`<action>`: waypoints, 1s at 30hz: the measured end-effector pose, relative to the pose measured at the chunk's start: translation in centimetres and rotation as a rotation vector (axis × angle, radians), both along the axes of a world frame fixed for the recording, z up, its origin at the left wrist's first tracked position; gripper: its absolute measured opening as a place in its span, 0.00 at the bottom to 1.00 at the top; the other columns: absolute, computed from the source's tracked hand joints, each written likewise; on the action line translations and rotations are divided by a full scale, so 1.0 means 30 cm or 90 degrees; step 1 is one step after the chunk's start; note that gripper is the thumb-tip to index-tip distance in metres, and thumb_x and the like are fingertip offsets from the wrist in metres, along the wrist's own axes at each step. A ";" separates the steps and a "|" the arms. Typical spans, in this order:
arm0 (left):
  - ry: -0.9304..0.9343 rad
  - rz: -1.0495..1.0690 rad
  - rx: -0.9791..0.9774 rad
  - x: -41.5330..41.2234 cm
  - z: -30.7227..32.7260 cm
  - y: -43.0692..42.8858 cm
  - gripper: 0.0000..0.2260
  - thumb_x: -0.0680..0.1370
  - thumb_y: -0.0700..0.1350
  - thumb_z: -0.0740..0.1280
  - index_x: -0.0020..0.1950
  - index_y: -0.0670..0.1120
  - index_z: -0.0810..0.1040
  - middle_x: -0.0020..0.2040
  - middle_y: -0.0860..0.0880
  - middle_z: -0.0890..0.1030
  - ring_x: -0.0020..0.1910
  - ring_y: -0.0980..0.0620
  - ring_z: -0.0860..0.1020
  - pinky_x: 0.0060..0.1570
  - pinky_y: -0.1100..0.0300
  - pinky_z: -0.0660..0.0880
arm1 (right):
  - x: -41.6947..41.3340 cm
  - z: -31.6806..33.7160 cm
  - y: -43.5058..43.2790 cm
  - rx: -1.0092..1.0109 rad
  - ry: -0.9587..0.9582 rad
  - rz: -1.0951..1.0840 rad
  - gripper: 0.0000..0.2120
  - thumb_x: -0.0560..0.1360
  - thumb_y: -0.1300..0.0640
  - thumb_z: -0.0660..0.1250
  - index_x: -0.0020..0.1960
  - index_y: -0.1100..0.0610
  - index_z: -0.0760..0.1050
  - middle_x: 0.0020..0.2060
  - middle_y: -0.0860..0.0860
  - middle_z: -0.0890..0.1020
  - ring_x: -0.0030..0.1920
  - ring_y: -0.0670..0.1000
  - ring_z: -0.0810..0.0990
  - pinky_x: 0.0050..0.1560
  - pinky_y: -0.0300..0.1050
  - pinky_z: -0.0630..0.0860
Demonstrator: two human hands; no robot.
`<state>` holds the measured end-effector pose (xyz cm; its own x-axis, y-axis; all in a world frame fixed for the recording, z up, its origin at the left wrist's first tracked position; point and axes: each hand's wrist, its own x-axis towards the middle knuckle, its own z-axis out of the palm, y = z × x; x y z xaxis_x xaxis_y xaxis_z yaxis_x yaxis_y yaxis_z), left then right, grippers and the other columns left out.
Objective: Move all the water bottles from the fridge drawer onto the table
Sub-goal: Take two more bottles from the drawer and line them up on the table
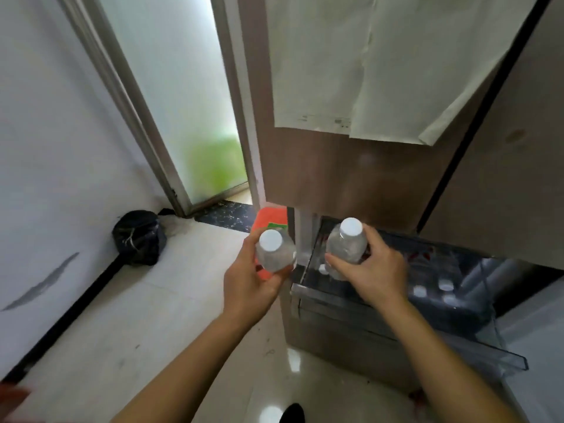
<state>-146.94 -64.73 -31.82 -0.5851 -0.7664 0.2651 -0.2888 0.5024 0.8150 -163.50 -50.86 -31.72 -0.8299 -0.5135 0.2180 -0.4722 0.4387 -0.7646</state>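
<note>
My left hand [248, 282] grips a clear water bottle with a white cap [273, 250], held upright over the floor just left of the fridge. My right hand [370, 270] grips a second clear bottle with a white cap [348, 242] above the open fridge drawer [396, 303]. Several more bottles stand in the drawer; their white caps [433, 290] show at its right side, and one cap [323, 269] shows just left of my right hand. No table is in view.
The fridge's brown door [351, 178] carries pale paper sheets [366, 71]. An orange object [270, 219] sits on the floor by the fridge's left corner. A black bag [139, 238] lies against the white wall. A frosted glass door [189, 102] stands behind.
</note>
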 end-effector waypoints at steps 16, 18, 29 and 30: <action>0.030 0.523 -0.070 1.152 0.139 0.037 0.38 0.71 0.51 0.78 0.73 0.66 0.59 0.65 0.60 0.72 0.64 0.52 0.73 0.58 0.56 0.75 | 0.982 0.096 -0.429 -0.158 -0.017 0.484 0.37 0.66 0.43 0.79 0.66 0.30 0.61 0.60 0.39 0.80 0.57 0.50 0.80 0.52 0.50 0.78; 0.023 0.556 -0.066 1.310 0.139 0.024 0.37 0.72 0.52 0.77 0.72 0.67 0.59 0.62 0.62 0.72 0.63 0.51 0.73 0.57 0.57 0.73 | 1.128 0.106 -0.471 -0.142 0.006 0.513 0.36 0.67 0.42 0.78 0.67 0.30 0.59 0.60 0.38 0.79 0.56 0.48 0.80 0.47 0.43 0.71; -0.008 0.684 -0.050 2.301 0.148 -0.106 0.39 0.71 0.55 0.77 0.74 0.62 0.57 0.61 0.63 0.70 0.61 0.53 0.75 0.56 0.49 0.79 | 2.131 0.093 -0.826 -0.130 0.000 0.680 0.35 0.70 0.40 0.75 0.71 0.41 0.63 0.56 0.35 0.74 0.55 0.40 0.74 0.51 0.42 0.73; -0.014 0.694 -0.053 2.373 0.152 -0.121 0.38 0.71 0.56 0.76 0.74 0.61 0.58 0.61 0.63 0.70 0.61 0.53 0.75 0.56 0.50 0.79 | 2.210 0.094 -0.856 -0.126 0.003 0.698 0.34 0.70 0.39 0.74 0.71 0.41 0.63 0.54 0.35 0.74 0.55 0.42 0.76 0.51 0.42 0.75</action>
<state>-75.76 -68.37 -27.26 0.3926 -0.8554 0.3379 -0.6256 0.0210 0.7799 -97.21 -76.54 -28.89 0.0529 -0.9236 0.3798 -0.5323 -0.3479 -0.7718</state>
